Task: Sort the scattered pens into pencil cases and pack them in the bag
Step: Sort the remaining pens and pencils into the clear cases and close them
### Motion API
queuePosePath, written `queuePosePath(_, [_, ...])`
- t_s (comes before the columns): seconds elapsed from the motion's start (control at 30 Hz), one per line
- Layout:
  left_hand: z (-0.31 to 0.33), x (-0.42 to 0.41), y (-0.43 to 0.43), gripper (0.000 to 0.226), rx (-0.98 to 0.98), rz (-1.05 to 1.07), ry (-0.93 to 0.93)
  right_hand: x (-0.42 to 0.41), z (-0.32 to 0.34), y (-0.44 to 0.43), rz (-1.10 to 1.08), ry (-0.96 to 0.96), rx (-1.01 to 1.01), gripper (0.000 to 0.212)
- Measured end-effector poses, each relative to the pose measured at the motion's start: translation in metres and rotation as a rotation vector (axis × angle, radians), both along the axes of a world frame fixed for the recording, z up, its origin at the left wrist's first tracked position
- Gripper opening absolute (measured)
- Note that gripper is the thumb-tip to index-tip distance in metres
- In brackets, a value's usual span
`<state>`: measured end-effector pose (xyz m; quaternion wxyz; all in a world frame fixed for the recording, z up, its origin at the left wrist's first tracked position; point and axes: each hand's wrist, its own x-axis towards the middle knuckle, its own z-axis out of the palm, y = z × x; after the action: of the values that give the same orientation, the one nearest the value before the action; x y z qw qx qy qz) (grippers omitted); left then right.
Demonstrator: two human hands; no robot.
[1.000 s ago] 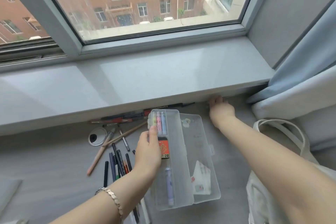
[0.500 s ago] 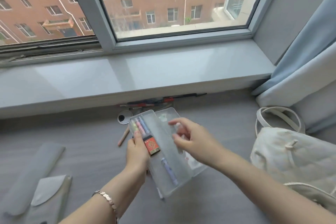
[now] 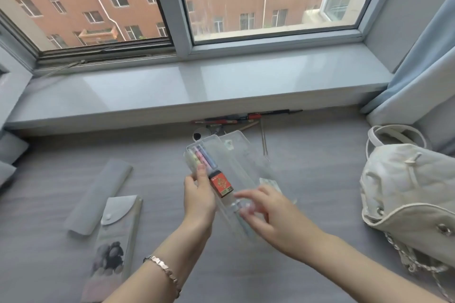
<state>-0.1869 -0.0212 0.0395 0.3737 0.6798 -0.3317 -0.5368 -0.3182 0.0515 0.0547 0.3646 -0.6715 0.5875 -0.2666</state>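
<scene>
Clear case [image 3: 221, 167]: a see-through hinged plastic box, being held up off the grey surface [image 3: 320, 179], lid lying open to the right; long axis running from near the person away toward the window sill [image 3: 197, 86], leaning slightly left at the far end.
Contents: pastel markers [image 3: 203, 158] lying in the far end, a red lead box [image 3: 221, 184] sitting mid-tray, a pale pen showing faintly lower down.
Left hand [image 3: 198, 198]: gripping the case's left edge, thumb pressing on the tray rim beside the red lead box.
Right hand [image 3: 268, 214]: hovering over the near end of the tray, fingers spread and loose; motion blur is making it hard to say whether anything thin is being pinched, probably nothing.
Key relation: the tray is lying directly beneath and just left of the right fingertips, so the right hand is the nearer one for dropping or settling a pen lengthwise along the case.
Loose pens [image 3: 246, 119]: still lying in a cluster under the sill, beyond the case, well apart from both hands.
Soft pouches [image 3: 98, 194]: two grey ones resting at left, one with a snap flap.
Bag [image 3: 406, 192]: white, sitting at right, near the curtain [image 3: 418, 69].
</scene>
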Motion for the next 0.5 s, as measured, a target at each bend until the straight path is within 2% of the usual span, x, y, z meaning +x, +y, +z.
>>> queuePosePath(0.1, [0.001, 0.006, 0.008, 0.029, 0.004, 0.011, 0.002, 0.005, 0.004, 0.002, -0.141, -0.157, 0.041, 0.033])
queuePosePath(0.23, [-0.002, 0.010, 0.018, 0.030, 0.030, 0.036, 0.001, 0.021, 0.007, 0.010, -0.194, -0.299, 0.000, 0.036])
queuePosePath(0.37, [-0.006, 0.010, 0.022, 0.049, 0.090, 0.032, 0.046, 0.035, -0.007, 0.015, -0.165, -0.240, -0.121, 0.019])
queuePosePath(0.43, [-0.006, 0.009, 0.021, 0.052, 0.112, 0.044, 0.072, 0.037, -0.018, 0.018, -0.105, -0.134, -0.221, 0.028])
queuePosePath(0.5, [-0.005, 0.010, 0.022, 0.047, 0.115, 0.053, 0.069, 0.035, -0.023, 0.020, -0.016, -0.010, -0.289, 0.026])
